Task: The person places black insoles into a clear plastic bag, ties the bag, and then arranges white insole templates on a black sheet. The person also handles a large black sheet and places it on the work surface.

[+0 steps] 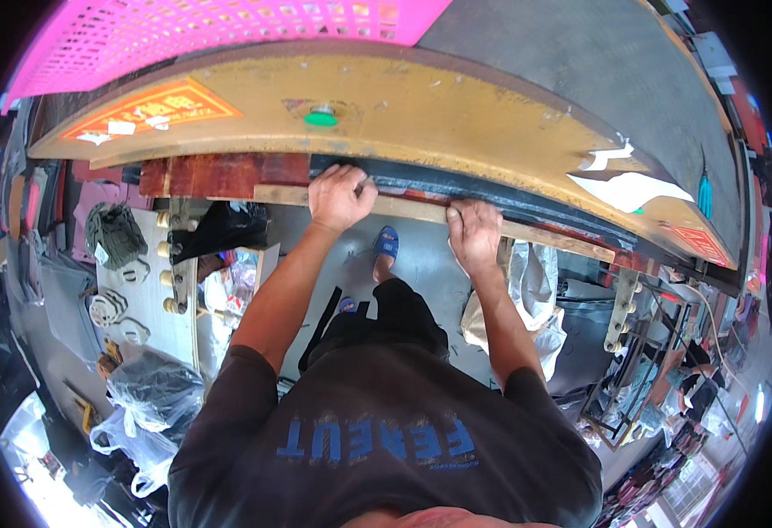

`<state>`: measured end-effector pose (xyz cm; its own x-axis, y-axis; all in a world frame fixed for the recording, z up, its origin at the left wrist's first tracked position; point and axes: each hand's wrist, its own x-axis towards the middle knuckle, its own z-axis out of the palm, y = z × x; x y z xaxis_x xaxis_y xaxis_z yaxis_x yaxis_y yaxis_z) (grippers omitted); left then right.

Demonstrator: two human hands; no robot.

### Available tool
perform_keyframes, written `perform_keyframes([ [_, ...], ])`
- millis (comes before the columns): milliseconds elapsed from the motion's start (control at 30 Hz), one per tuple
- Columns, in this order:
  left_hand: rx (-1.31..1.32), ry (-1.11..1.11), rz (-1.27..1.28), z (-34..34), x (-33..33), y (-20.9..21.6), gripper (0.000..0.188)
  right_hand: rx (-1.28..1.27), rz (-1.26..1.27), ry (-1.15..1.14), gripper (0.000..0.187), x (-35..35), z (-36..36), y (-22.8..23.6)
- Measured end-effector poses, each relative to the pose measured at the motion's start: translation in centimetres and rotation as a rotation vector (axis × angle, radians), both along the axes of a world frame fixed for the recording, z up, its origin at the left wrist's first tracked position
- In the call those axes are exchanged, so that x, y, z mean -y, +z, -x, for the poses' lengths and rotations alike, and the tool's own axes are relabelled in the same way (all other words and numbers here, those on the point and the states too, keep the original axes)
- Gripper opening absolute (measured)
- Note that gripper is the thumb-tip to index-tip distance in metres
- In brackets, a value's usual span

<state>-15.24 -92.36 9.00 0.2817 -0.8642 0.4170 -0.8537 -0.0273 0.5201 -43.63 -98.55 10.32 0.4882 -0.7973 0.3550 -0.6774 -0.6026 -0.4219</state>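
Both arms reach forward to the gap under a large yellow machine beam [254,97]. A black sheet [421,180] lies in this gap, on a reddish-brown board [214,176] with a pale wooden front edge [403,208]. My left hand [342,195] is closed at the sheet's near edge, fingers bent and thumb drawn in. To its right, my right hand [475,236] grips over the front edge, its curled fingertips on the sheet. The undersides of both grips are hidden.
A green button [321,118] sits on the beam's front, and a pink perforated basket [219,40] stands on top. White paper [632,188] hangs at the right. Plastic bags [153,387] lie to the left; a metal rack [632,370] stands at the right.
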Motion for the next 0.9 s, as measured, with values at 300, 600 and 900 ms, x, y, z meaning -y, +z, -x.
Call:
perform_keyframes([
  [300, -0.016, 0.041, -0.007, 0.3, -0.8, 0.1, 0.015, -0.009, -0.009, -0.077, 0.019, -0.7, -0.3, -0.5],
  [600, -0.324, 0.032, 0.006, 4.0, -11.4, 2.4, 0.005, 0.157, -0.623, -0.242, 0.05, -9.8, 0.7, 5.0],
  [900, 0.06, -0.276, 0.109, 8.0, -17.9, 1.6, 0.027, -0.228, -0.121, -0.187, 0.077, -12.0, -10.4, 4.3],
])
